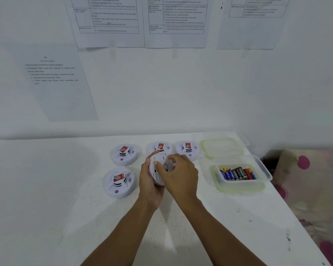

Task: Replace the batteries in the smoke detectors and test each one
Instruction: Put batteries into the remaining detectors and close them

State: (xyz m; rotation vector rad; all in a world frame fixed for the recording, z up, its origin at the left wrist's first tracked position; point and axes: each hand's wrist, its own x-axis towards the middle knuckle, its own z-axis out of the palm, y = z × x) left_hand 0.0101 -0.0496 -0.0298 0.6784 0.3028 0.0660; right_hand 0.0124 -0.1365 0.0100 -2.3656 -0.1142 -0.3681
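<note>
Where you work: white table, back edge against a white wall.
Wall: printed sheets stuck up; text too blurred to read.
Back-left detector: face up on the table, red label on top, well apart from your hands.
Front-left detector: same kind, face up, just left of your left wrist.
Left hand: curled round the held detector's left rim, gripping it.
Held detector: on edge between your hands at table centre, flat back turned to your right hand; whether it touches the table cannot be told.
Back-middle detector: just behind the held one, lower part hidden by it.
Right hand: thumb on the held detector's back, fingers curled over its right side, grasping it.
Back-right detector: face up, just beyond your right knuckles.
Lid: clear, green-rimmed, flat behind the container.
Container: clear tub, uncovered, near the table's right edge.
Batteries: one row inside the tub; blue, black and red jackets.
Spotted fabric: off the table, far right.
</note>
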